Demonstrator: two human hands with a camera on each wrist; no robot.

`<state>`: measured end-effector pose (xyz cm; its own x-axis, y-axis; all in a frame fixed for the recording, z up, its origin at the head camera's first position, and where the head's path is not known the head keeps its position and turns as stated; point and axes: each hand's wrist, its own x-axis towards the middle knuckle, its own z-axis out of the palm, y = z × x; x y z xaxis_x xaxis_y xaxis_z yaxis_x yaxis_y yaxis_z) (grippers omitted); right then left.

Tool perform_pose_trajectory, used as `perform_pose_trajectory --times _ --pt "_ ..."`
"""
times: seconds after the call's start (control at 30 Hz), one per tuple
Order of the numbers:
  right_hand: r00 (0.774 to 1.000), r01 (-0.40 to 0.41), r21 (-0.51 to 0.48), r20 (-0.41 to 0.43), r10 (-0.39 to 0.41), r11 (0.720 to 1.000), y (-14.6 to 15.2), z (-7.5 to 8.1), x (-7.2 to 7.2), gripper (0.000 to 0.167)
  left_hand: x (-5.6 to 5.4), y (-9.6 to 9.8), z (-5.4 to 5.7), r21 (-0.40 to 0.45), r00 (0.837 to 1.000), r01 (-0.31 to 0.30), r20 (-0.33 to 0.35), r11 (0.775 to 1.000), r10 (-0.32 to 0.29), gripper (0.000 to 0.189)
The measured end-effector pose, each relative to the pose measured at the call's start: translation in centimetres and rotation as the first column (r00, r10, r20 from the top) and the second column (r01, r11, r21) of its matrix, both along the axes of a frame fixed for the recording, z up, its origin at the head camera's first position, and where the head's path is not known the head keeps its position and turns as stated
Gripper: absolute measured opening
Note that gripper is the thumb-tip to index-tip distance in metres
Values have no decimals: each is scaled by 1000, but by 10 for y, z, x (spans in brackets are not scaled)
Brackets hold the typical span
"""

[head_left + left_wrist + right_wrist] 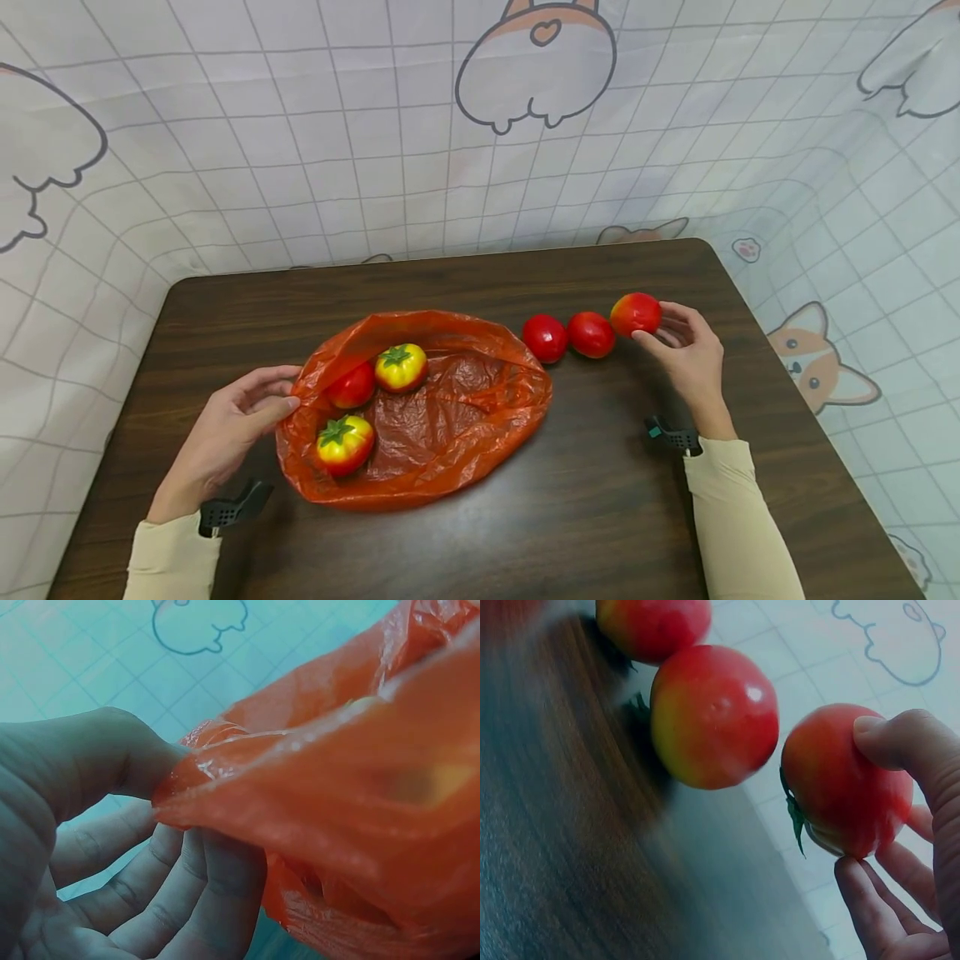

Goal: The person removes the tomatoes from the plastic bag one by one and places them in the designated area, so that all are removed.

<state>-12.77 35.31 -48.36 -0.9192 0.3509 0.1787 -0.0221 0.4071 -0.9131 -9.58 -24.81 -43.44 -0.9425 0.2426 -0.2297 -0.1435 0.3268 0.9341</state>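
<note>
1. Nearest me, at the left end of the orange bag (420, 493), my left hand (231, 429) pinches the rim between thumb and fingers. A light, steady pinch should hold the mouth wide without tearing such thin plastic. The left wrist view shows my thumb on one side of the film and fingers beneath, but the plastic veils what lies inside.

2. The head view looks straight into the bag. In its left half sit a yellow-and-red tomato (345, 446) nearest me, a plain red tomato (352, 387) partly behind the rim, and another yellow-topped tomato (401, 367).

3. Right of the bag, my right hand (687, 354) grips a red tomato (634, 314) by its sides. Thumb opposite fingertips seems a sound hold; I would lift it clear of its neighbours first. The right wrist view adds green leaves (795, 817) underneath, hidden from above. I cannot tell whether it is off the table (585, 500).

4. Between bag and held tomato, two glossy red tomatoes (545, 338) (591, 335) lie side by side.

5. Farthest, behind the bag, hangs white gridded cloth (420, 167) with cartoon animals.
</note>
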Motion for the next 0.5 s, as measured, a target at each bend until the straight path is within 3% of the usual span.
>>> perform_pose_trajectory --times 0.5 --pt "996 54 30 75 -56 998 5 -14 0 59 0 -1 -1 41 1000 -25 1 999 25 46"
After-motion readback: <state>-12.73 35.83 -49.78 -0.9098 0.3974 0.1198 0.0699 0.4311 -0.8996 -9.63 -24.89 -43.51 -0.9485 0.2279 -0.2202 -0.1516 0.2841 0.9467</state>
